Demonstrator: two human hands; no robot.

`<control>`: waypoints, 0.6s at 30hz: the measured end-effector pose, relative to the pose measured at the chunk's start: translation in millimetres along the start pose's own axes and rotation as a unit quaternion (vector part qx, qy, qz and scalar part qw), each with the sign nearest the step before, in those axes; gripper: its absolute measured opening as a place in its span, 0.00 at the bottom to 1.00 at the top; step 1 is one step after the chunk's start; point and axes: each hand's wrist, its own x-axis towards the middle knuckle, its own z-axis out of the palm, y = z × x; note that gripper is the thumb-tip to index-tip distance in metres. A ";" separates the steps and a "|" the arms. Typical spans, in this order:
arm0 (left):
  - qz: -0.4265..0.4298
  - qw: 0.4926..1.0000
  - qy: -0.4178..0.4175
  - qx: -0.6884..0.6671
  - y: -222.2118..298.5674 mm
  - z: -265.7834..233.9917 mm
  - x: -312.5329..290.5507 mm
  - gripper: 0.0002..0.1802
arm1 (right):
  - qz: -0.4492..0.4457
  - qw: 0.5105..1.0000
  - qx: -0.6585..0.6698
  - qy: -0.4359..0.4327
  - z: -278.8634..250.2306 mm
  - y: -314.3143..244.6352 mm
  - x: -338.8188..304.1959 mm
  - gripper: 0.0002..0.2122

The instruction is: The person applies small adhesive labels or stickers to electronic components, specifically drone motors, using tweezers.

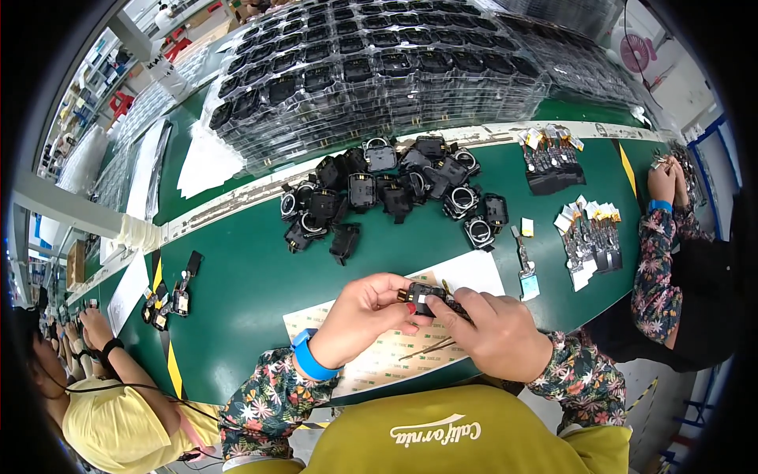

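Note:
A small black device housing (421, 294), with gold-coloured contacts on its left side, is held over the patterned sheet. My left hand (359, 312) pinches its left side between thumb and fingers. From the other side my right hand (501, 328) closes on it, the index finger bent over its inner face; these fingers hide part of it. Below, a pair of tweezers (426, 349) lies on the tan and white backing sheet (379, 367). Further off is a loose heap of similar black housings (363, 191), some with silver rings.
Stacked clear trays (355, 103) of black parts rise at the back. Flexible circuit boards (584, 241) sit in groups at the right, with a single circuit board (525, 261) nearer. Small assemblies (180, 296) lie at the left. Other people work at both sides.

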 end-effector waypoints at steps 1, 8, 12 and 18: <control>0.001 1.000 0.003 -0.005 -0.3 0.3 0.0 0.14 | -0.006 1.000 -0.015 -0.002 -0.6 -0.6 -0.2 0.20; 0.034 0.999 0.026 -0.009 -12.0 1.2 1.3 0.10 | -0.037 0.997 -0.070 -0.007 -1.8 -5.7 -0.5 0.21; 0.052 0.998 0.045 -0.001 -16.6 1.7 4.1 0.09 | -0.057 0.997 -0.053 -0.015 2.2 -6.4 -1.4 0.20; 0.041 0.997 0.056 0.025 -2.0 7.6 1.2 0.10 | 0.116 0.918 0.372 0.071 -11.9 15.7 -8.4 0.14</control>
